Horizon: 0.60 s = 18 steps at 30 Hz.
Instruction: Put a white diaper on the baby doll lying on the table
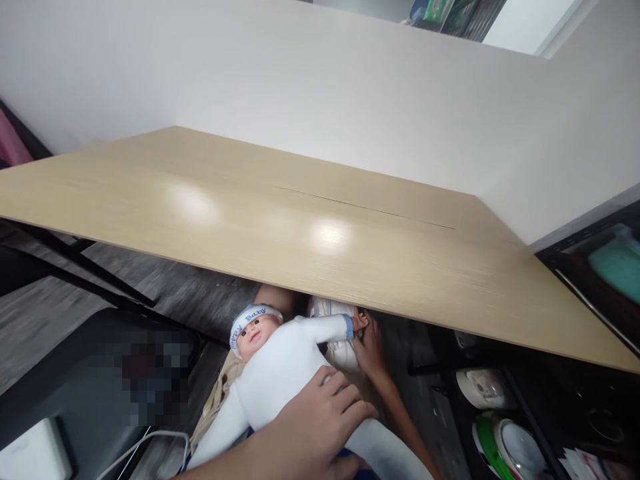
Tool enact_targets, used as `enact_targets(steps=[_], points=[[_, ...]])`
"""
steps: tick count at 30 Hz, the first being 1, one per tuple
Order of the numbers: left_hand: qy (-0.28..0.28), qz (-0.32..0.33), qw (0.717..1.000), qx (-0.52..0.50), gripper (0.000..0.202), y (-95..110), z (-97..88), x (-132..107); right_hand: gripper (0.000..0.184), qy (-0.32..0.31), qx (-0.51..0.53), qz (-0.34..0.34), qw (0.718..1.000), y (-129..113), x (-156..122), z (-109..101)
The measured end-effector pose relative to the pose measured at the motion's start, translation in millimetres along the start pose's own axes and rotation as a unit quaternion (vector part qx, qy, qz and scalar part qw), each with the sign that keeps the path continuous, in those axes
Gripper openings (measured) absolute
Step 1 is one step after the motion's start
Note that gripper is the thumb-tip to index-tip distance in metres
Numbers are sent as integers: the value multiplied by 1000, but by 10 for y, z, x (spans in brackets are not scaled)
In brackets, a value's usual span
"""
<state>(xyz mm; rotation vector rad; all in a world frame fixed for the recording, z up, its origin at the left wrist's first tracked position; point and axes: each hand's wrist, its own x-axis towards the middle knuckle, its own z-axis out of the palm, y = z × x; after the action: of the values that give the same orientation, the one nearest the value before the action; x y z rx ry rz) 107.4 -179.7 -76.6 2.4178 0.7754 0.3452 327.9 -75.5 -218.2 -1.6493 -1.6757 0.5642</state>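
Nearest, at about four o'clock from the doll's middle, the left hand (323, 410) lies across the doll's lower body, fingers curled over the top of one leg (387, 447) and thumb on the near side, so it clasps the leg; how hard it presses, I cannot tell.

The doll (280, 373) rests on its back in the person's lap, aslant, its head (255, 337) toward ten o'clock under a blue-and-white cap (253, 312). The white body looks like padded cloth, so I judge it light, soft and yielding, with little slip; the smooth head and small hand look harder and slicker. The trunk or hips seem the best hold, with a palm under the neck, since cap or limbs alone would let it flop.

Toward two o'clock, the doll's outstretched arm (327, 328) ends in a blue cuff (349, 327). The right hand (369, 343) is there, against the doll's small hand and beside a white bundle (343, 357); its fingers are partly hidden, so whether they pinch anything I cannot tell.

At nine o'clock is a black seat (75, 353); toward eight, a white box (35, 453) and a cable (163, 433). Green-rimmed ware (485, 443) sits toward four.

Farther off, at twelve, stretches a wood-toned table (225, 220), then a pale wall (275, 67).
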Motion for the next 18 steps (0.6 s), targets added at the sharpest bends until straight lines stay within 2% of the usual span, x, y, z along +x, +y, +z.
enact_targets(steps=[4,7,10,14,18], points=[[10,12,1000,-1,56,-3,16,-15,71,-49,-15,-42,998,26,-90,202],[14,13,1000,0,59,-9,38,-23,67,-62,-19,-61,996,-97,4,360],[23,13,1000,-3,57,-15,61,-34,61,-63,-25,-67,995,-230,165,412],[28,13,1000,-1,56,-23,67,-39,58,-76,-36,-62,995,-310,184,288],[29,20,999,10,57,-31,65,-19,60,-91,-43,-47,994,-294,-139,-47]])
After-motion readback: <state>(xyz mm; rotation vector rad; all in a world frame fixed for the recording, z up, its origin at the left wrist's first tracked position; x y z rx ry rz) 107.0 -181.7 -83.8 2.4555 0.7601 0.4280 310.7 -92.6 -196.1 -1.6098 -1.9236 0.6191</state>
